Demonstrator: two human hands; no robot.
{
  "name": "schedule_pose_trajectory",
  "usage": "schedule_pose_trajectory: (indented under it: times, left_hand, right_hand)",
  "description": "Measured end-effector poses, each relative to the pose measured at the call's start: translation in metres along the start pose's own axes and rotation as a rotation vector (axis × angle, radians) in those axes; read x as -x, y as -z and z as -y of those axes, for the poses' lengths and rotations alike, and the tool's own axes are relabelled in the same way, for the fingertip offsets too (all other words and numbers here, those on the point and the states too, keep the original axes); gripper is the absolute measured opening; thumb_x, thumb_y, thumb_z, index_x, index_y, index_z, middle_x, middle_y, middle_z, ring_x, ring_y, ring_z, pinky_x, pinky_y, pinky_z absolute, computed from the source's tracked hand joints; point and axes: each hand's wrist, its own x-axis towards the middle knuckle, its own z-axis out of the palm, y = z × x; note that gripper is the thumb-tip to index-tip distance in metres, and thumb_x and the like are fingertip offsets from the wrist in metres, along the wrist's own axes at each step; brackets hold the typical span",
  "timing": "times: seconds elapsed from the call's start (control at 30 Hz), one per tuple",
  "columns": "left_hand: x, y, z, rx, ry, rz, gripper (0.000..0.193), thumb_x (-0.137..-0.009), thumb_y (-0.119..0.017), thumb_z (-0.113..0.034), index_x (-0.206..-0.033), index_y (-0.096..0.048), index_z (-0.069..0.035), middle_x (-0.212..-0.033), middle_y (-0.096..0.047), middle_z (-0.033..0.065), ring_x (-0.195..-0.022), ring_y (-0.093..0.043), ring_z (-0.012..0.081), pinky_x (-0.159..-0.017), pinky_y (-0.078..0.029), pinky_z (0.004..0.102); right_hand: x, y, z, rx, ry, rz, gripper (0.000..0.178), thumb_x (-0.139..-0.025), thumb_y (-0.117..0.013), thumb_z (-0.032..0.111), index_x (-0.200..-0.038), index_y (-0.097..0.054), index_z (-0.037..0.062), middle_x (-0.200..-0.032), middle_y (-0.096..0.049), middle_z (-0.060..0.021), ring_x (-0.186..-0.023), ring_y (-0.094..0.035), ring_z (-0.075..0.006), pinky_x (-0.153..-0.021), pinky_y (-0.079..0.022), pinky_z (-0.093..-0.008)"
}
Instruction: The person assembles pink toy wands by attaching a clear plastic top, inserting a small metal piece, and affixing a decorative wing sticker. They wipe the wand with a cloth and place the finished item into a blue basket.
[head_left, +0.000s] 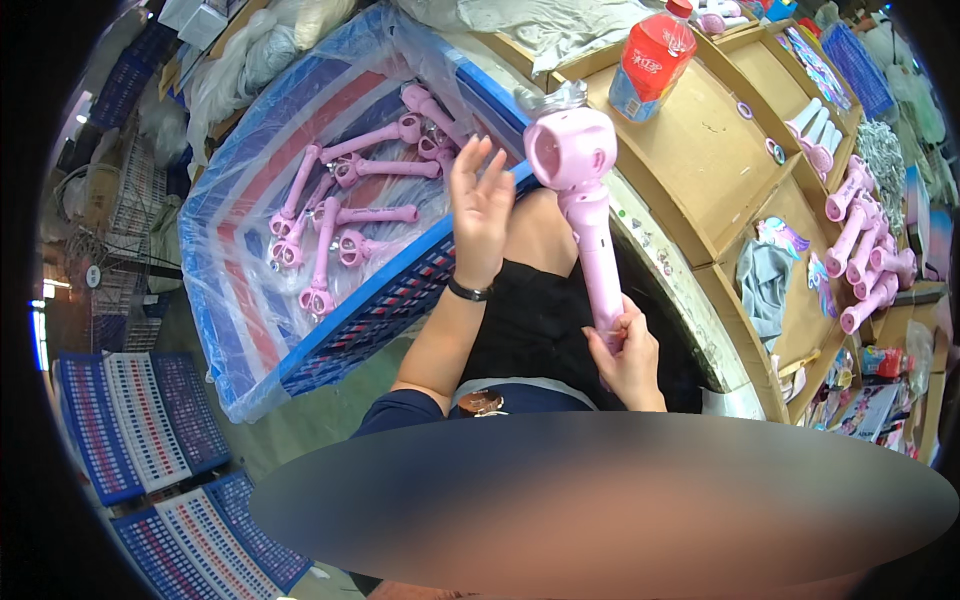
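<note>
Cluttered workshop floor (335, 415) all round: the right hand (632, 362) grips a pink wand (588, 215) by its handle, beside the table's (665, 262) near edge; the open left hand (480, 210) is by the right rim of a blue crate (390, 278) holding more wands (395, 168).

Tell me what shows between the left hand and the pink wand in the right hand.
In the head view, the blue crate rim and, nearer the person, a bare leg show between the left hand and the pink wand.
</note>
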Motion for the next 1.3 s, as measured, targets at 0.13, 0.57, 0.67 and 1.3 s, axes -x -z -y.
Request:
schedule_pose_trajectory:
  times: [0.13, 0.57, 0.67, 1.3]
  left_hand:
    - [0.004, -0.012, -0.002, -0.213, -0.138, 0.061, 0.060, -0.086, -0.060, -0.008, -0.135, -0.025, -0.002, -0.135, -0.034, 0.0151, -0.118, -0.042, 0.0196, -0.099, -0.037, 0.0326]
    - [0.006, -0.003, 0.001, -0.109, -0.185, 0.028, 0.084, -0.081, -0.066, -0.009, -0.141, -0.007, -0.007, -0.136, -0.031, 0.0117, -0.124, -0.035, 0.0218, -0.103, -0.032, 0.0356]
    - [0.011, -0.006, 0.005, -0.153, -0.319, -0.042, 0.088, -0.084, -0.057, -0.053, -0.143, -0.013, -0.005, -0.135, -0.037, 0.0132, -0.116, -0.044, 0.0235, -0.097, -0.037, 0.0390]
    - [0.036, 0.076, -0.053, 0.018, 0.364, 0.416, 0.088, -0.072, -0.054, -0.072, -0.105, -0.048, 0.009, -0.080, -0.058, 0.0131, -0.051, -0.053, 0.0157, -0.042, -0.042, 0.0252]
  right_hand:
    - [-0.003, 0.001, 0.000, 0.260, 0.274, 0.012, 0.033, -0.070, -0.072, 0.006, -0.081, -0.041, 0.0045, -0.114, -0.057, -0.0225, -0.069, -0.062, -0.0303, -0.057, -0.050, -0.0342]
    - [-0.004, 0.003, 0.002, 0.116, 0.246, -0.011, 0.033, -0.066, -0.073, 0.003, -0.080, -0.043, 0.0047, -0.113, -0.057, -0.0225, -0.076, -0.063, -0.0321, -0.062, -0.051, -0.0337]
    - [0.002, -0.008, 0.004, -0.052, 0.158, 0.037, 0.034, -0.068, -0.076, 0.008, -0.080, -0.044, 0.0055, -0.112, -0.057, -0.0226, -0.063, -0.063, -0.0241, -0.053, -0.051, -0.0335]
    - [-0.161, 0.141, -0.102, 0.508, -0.378, -0.320, 0.041, -0.087, -0.050, 0.031, -0.109, -0.058, -0.0029, -0.108, -0.060, -0.0231, -0.094, -0.061, -0.0320, -0.082, -0.047, -0.0388]
